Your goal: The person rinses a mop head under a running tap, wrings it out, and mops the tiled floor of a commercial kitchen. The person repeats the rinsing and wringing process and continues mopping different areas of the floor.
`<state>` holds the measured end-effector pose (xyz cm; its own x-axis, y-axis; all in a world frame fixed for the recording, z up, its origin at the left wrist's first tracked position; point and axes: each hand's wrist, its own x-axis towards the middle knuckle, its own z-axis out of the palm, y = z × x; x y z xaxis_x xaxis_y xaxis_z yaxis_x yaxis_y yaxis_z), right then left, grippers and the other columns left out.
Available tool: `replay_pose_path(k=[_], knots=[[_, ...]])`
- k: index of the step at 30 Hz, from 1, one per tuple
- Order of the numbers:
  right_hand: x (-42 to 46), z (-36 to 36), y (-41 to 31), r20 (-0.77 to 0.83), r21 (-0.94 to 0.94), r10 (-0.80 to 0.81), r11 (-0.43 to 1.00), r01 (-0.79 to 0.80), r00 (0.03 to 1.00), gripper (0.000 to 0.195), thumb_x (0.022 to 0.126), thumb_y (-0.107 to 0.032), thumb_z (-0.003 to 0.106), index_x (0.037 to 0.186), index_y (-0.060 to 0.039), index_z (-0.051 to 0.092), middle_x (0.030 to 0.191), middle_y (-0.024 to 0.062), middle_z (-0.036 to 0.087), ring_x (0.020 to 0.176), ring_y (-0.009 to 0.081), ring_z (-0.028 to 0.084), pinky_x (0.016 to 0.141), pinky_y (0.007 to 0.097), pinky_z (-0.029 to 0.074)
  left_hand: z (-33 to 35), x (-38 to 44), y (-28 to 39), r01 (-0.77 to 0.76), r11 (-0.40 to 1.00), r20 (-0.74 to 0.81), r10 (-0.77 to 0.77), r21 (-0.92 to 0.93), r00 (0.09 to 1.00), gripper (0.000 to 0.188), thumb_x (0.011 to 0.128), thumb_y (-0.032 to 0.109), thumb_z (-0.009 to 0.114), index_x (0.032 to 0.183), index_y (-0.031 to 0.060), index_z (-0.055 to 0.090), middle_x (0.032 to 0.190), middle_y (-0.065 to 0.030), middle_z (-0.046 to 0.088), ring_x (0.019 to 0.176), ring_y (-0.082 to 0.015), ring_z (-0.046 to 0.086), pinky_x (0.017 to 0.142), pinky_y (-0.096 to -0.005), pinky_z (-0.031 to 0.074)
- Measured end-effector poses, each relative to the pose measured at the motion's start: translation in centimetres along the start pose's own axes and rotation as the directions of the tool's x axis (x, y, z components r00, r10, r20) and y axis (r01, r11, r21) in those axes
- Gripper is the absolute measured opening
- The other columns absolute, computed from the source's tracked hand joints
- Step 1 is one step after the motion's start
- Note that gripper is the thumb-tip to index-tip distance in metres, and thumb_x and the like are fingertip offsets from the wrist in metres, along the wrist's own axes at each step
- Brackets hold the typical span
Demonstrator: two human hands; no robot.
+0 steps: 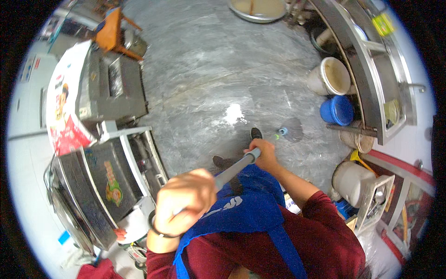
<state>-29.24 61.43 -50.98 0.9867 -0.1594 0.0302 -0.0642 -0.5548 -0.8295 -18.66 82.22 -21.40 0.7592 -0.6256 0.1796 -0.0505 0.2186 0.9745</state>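
My left hand [186,202] is closed around the upper end of a grey pole [235,171], close to the camera and slightly blurred. Lower on the same pole, my right hand [263,153] grips it by a light grey collar. Beyond my right hand, a dark, flat mop-like head [293,130] with a light blue joint [282,131] rests on the wet grey floor; the shaft between them is hard to make out. A blue apron [244,212] covers my front, above dark shoes.
At the right, a white bucket [336,76] and a blue bucket [337,110] stand beside a steel sink [385,80]. A large metal basin [258,10] lies at the top. Dark cabinets [115,87] and an orange wooden stool [109,33] line the left.
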Motion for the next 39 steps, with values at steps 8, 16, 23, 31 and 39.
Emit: replay_pose_path(k=[8, 16, 23, 31, 39], knots=[[0.8, 18.4, -16.6, 0.407, 0.313, -0.336, 0.925, 0.216, 0.85, 0.027, 0.076, -0.03, 0.075, 0.074, -0.0147, 0.054, 0.072, 0.0045, 0.059, 0.072, 0.0295, 0.058, 0.072, 0.0405, 0.042, -7.6, -16.9, 10.5, -0.252, 0.909, -0.256, 0.344, 0.331, 0.904, 0.042, 0.095, 0.04, 0.057, 0.063, 0.0182, 0.041, 0.045, 0.0058, 0.053, 0.036, -0.0084, 0.052, 0.051, -0.0253, 0.041], [-0.2, 31.5, -21.9, 0.562, 0.529, -0.586, 0.797, 0.291, 0.584, 0.019, 0.068, -0.011, 0.067, 0.08, -0.0134, 0.052, 0.084, 0.0064, 0.06, 0.087, 0.0324, 0.058, 0.078, 0.0425, 0.043, -10.1, -23.9, 11.4, -0.23, 0.737, 0.079, 0.234, 0.636, 0.969, 0.035, 0.075, 0.031, 0.074, 0.058, 0.0128, 0.05, 0.058, -0.0023, 0.063, 0.048, -0.0161, 0.061, 0.058, -0.032, 0.042], [-1.9, 29.9, -22.7, 0.638, 0.437, -0.507, 0.858, 0.27, 0.579, 0.022, 0.07, -0.017, 0.073, 0.08, -0.0138, 0.054, 0.087, 0.0047, 0.061, 0.093, 0.0284, 0.06, 0.08, 0.0423, 0.044, -7.4, -23.2, 11.6, -0.074, 0.529, -0.07, 0.247, 0.845, 0.966, 0.032, 0.083, 0.03, 0.065, 0.06, 0.0151, 0.048, 0.057, 0.0026, 0.061, 0.048, -0.0137, 0.06, 0.061, -0.0344, 0.038], [-5.1, 20.1, -21.0, 0.776, 0.252, -0.304, 0.953, 0.17, 0.552, 0.028, 0.076, -0.037, 0.073, 0.092, -0.0178, 0.06, 0.096, 0.0053, 0.065, 0.104, 0.0247, 0.059, 0.09, 0.0451, 0.037, -5.7, -23.3, 12.9, -0.046, 0.668, -0.356, 0.452, 0.742, 0.818, 0.023, 0.093, 0.03, 0.048, 0.076, 0.0178, 0.039, 0.055, 0.0049, 0.043, 0.046, -0.0099, 0.045, 0.081, -0.0423, 0.033], [-8.5, 6.2, -9.2, 0.484, 0.104, -0.075, 0.994, 0.028, 0.872, 0.019, 0.073, -0.024, 0.07, 0.088, -0.0161, 0.06, 0.083, 0.0056, 0.064, 0.091, 0.0281, 0.061, 0.078, 0.0438, 0.042, 0.6, -14.6, 6.4, -0.141, 0.922, -0.339, 0.27, 0.36, 0.901, 0.03, 0.094, 0.034, 0.057, 0.076, 0.0168, 0.04, 0.055, 0.0026, 0.051, 0.049, -0.0128, 0.052, 0.076, -0.0392, 0.038]])
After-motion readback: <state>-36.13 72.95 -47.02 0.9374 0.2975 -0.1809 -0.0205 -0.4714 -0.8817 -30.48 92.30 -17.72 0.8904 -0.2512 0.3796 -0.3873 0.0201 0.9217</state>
